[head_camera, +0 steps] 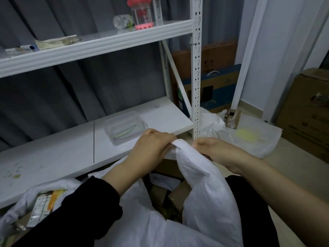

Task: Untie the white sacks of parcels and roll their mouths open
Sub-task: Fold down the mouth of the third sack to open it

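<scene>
A white woven sack (204, 198) stands in front of me with its mouth partly open, and brown cardboard parcels (170, 195) show inside. My left hand (151, 147) grips the raised edge of the sack's mouth from the left. My right hand (215, 152) pinches the same edge from the right, close beside the left hand. A second white sack (35, 196) lies at the lower left with its mouth open and printed packets showing inside.
A white metal shelf rack (195, 82) stands right behind the sack; its lower shelf holds a clear plastic box (124, 127). Bottles and papers sit on the upper shelf. Cardboard boxes (306, 113) stand at the right, and flat white bags (249, 136) lie on the floor.
</scene>
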